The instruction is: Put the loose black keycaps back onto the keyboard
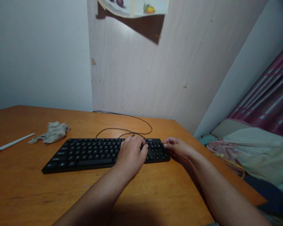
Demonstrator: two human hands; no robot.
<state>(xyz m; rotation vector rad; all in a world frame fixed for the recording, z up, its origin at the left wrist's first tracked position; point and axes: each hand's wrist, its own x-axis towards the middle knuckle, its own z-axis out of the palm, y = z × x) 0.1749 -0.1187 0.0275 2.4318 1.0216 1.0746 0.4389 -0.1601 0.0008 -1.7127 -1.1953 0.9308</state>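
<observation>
A black keyboard (91,153) lies on the orange wooden table (155,191), and its thin black cable (141,121) loops toward the wall behind it. My left hand (131,154) rests on the keyboard's right part, fingers curled down over the keys. My right hand (178,147) is at the keyboard's right end, with its fingers closed against that edge. Both forearms reach in from the lower right.
A crumpled grey cloth (53,132) lies left of the keyboard, and a thin white stick (10,144) lies near the table's left edge. A pale wood-grain panel (155,72) stands behind. To the right, beyond the table edge, is a bed with bedding (250,147).
</observation>
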